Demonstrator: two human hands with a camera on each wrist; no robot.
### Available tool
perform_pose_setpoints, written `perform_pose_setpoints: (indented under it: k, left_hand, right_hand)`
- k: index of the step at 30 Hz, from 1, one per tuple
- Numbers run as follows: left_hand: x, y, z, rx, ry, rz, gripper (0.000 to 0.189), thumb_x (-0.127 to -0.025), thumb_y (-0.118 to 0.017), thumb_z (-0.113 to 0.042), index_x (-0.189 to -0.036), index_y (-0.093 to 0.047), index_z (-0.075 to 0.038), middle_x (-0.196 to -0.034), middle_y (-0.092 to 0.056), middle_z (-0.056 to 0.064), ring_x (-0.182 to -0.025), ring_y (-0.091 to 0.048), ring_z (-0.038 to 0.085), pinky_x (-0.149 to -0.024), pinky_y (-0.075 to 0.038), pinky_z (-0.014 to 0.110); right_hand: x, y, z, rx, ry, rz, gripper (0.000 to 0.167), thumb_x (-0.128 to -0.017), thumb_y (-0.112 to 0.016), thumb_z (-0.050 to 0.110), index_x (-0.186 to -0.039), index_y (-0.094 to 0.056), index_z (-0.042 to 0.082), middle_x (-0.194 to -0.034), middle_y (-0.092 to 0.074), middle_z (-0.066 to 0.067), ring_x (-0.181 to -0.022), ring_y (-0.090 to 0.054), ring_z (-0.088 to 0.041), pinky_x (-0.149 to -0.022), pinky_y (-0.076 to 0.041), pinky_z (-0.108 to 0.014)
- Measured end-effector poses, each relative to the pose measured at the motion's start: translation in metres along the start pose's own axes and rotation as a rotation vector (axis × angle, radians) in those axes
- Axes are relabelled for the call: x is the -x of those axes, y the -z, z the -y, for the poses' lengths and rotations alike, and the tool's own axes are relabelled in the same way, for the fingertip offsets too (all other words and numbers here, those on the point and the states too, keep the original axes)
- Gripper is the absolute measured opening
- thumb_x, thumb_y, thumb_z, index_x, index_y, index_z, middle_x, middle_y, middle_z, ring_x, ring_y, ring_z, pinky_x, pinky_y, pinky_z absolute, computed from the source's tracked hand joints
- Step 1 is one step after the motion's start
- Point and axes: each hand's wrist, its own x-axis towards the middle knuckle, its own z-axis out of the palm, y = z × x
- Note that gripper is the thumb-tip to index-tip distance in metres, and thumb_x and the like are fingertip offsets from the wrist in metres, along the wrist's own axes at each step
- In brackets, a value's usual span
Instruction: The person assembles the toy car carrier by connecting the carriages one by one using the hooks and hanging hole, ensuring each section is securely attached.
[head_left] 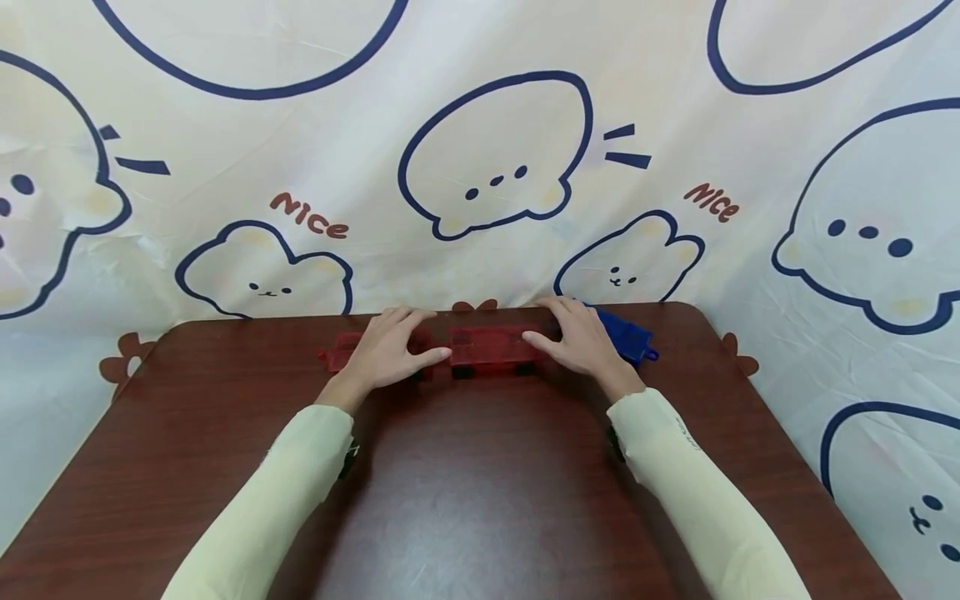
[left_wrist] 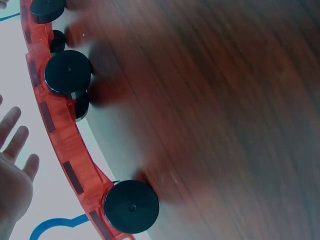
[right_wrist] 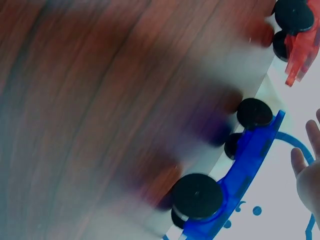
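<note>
Red toy cars [left_wrist: 75, 155]: transl. plastic, smooth, glossy, dk strips showing thru side walls. Blue toy car [right_wrist: 242, 170]: also plastic, smooth w/ slight sheen. Wheels [left_wrist: 67, 72]: blk plastic by look, flat smooth faces, semi-matt. Table [head_left: 450, 467]: wood or wood-look, grained, polished, refl. glare + wheel reflections. Backdrop [head_left: 360, 158]: thin creased sheet, cloth vs. film unclear, faint sheen. Sleeves [head_left: 273, 496]: matt cloth.

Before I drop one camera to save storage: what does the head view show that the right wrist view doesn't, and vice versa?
Only the head view shows the left hand, the left red car and the "Nice" lettering. Only the right wrist view shows the gap between the middle red car and the blue car; the right hand covers it in the head view. Both show those two cars, at least partly, the right hand and the tabletop.
</note>
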Motion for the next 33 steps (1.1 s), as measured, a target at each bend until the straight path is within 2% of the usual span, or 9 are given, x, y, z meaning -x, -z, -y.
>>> perform_pose_setpoints:
  k: [6, 17, 25, 33]
  left_hand:
    - [-0.004, -0.005, -0.004, 0.01, 0.016, 0.005, 0.078, -0.089, -0.061, -0.069, -0.146, -0.053, -0.018, -0.145, -0.052, 0.009, -0.134, -0.043, 0.031, -0.113, -0.029, 0.057]
    - [-0.012, -0.015, -0.012, 0.026, 0.003, 0.028, 0.077, -0.089, -0.063, -0.066, -0.148, -0.052, -0.017, -0.147, -0.051, 0.011, -0.135, -0.043, 0.031, -0.113, -0.029, 0.058]
    - [-0.02, -0.023, -0.017, -0.013, -0.02, 0.056, 0.079, -0.087, -0.061, -0.069, -0.148, -0.053, -0.018, -0.149, -0.051, 0.011, -0.136, -0.042, 0.031, -0.114, -0.029, 0.058]
    - [-0.029, -0.028, -0.031, -0.032, -0.051, 0.069, 0.08, -0.088, -0.061, -0.069, -0.148, -0.053, -0.016, -0.147, -0.052, 0.011, -0.135, -0.044, 0.031, -0.114, -0.03, 0.056]
  right_hand:
    - [0.005, 0.006, -0.008, 0.003, -0.021, 0.004, 0.077, -0.093, -0.058, 0.064, -0.148, -0.05, 0.012, -0.148, -0.05, -0.014, -0.135, -0.046, -0.034, -0.111, -0.033, -0.062]
    - [0.008, 0.011, -0.022, 0.022, -0.059, 0.018, 0.077, -0.094, -0.056, 0.064, -0.149, -0.048, 0.011, -0.151, -0.047, -0.016, -0.139, -0.042, -0.036, -0.112, -0.03, -0.062]
    - [0.011, 0.009, -0.035, 0.021, -0.107, 0.031, 0.077, -0.094, -0.057, 0.064, -0.15, -0.048, 0.011, -0.15, -0.047, -0.017, -0.137, -0.043, -0.037, -0.112, -0.031, -0.062]
    - [0.015, 0.011, -0.046, 0.046, -0.145, 0.046, 0.081, -0.093, -0.054, 0.069, -0.149, -0.048, 0.01, -0.148, -0.048, -0.018, -0.135, -0.044, -0.038, -0.112, -0.03, -0.062]
